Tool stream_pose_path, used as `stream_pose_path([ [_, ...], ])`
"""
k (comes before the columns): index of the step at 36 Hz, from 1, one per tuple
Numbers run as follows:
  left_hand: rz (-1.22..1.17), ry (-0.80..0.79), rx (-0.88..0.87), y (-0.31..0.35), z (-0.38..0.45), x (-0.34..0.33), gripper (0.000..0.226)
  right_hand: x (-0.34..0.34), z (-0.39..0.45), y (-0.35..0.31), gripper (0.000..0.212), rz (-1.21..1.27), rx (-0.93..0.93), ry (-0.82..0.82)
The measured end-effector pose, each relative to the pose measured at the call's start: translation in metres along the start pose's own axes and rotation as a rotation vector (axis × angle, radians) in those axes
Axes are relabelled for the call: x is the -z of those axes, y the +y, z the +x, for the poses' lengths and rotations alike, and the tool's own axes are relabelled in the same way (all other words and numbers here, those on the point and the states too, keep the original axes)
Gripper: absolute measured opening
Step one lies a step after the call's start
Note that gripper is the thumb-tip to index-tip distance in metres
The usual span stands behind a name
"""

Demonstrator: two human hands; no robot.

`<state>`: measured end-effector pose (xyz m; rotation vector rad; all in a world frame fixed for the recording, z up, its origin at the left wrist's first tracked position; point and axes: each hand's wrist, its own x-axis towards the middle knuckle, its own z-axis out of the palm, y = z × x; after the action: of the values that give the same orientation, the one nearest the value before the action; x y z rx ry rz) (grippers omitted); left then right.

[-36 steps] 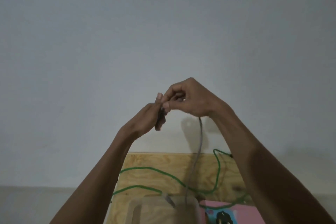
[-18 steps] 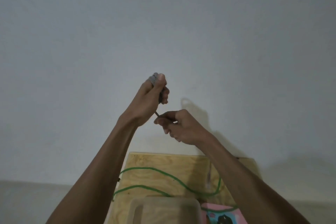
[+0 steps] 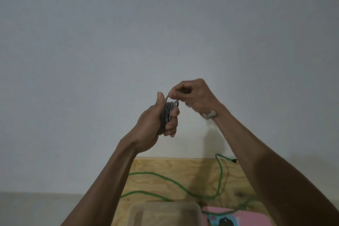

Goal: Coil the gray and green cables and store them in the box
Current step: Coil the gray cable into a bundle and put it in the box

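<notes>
Several gray cable (image 3: 167,113) loops bundled | left hand (image 3: 156,124) clasps coil | right hand (image 3: 194,95) pinches strand

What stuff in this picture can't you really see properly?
- Head view: the box is cut off by the bottom edge, so its inside is hidden.
- The gray cable coil is partly wrapped by the left hand; its loops can't be counted.
- Its end by the right hand is blurred.
- The green cable runs behind both arms.
- The pink thing is cut off; its picture is unclear.

no legible text, pink item's (image 3: 236,216) print perhaps too blurred
</notes>
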<state>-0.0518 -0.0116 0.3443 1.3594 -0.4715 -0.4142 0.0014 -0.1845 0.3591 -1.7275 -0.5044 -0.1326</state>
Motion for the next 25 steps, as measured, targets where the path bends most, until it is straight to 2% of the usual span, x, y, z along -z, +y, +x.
stream_pose_path([
  [1,-0.066,-0.011,-0.039,0.004,0.002,-0.003,0.063,-0.008,-0.005,0.008,0.009,0.087,-0.033,0.003],
  [2,-0.119,-0.016,-0.077,0.008,0.005,-0.004,0.062,-0.016,-0.01,0.015,0.017,0.188,-0.078,-0.012],
  [4,-0.19,-0.004,-0.121,0.013,0.01,-0.005,0.059,-0.031,-0.023,0.025,0.044,0.388,-0.193,-0.05],
  [7,-0.238,0.068,-0.127,0.016,0.015,0.0,0.058,-0.052,-0.041,0.03,0.059,0.382,-0.231,-0.008],
  [10,-0.219,0.161,-0.107,0.013,0.018,0.006,0.058,-0.064,-0.052,0.028,0.042,0.276,-0.287,0.0],
  [12,-0.156,0.221,-0.124,0.011,0.021,0.008,0.058,-0.064,-0.058,0.027,0.02,0.139,-0.322,-0.052],
  [14,-0.125,0.255,-0.14,0.008,0.023,0.009,0.057,-0.065,-0.063,0.027,0.01,0.069,-0.327,-0.118],
  [16,-0.036,0.264,-0.156,0.006,0.024,0.01,0.058,-0.064,-0.068,0.025,0.009,0.015,-0.324,-0.162],
  [20,0.397,0.307,-0.198,-0.002,0.022,0.008,0.061,-0.053,-0.071,0.015,0.012,-0.146,-0.355,-0.289],
  [23,0.617,0.309,-0.224,-0.014,0.024,0.01,0.073,-0.042,-0.064,0.005,0.008,-0.312,-0.402,-0.414],
  [25,0.739,0.285,-0.233,-0.024,0.027,0.011,0.073,-0.036,-0.057,0.002,0.009,-0.414,-0.452,-0.495],
])
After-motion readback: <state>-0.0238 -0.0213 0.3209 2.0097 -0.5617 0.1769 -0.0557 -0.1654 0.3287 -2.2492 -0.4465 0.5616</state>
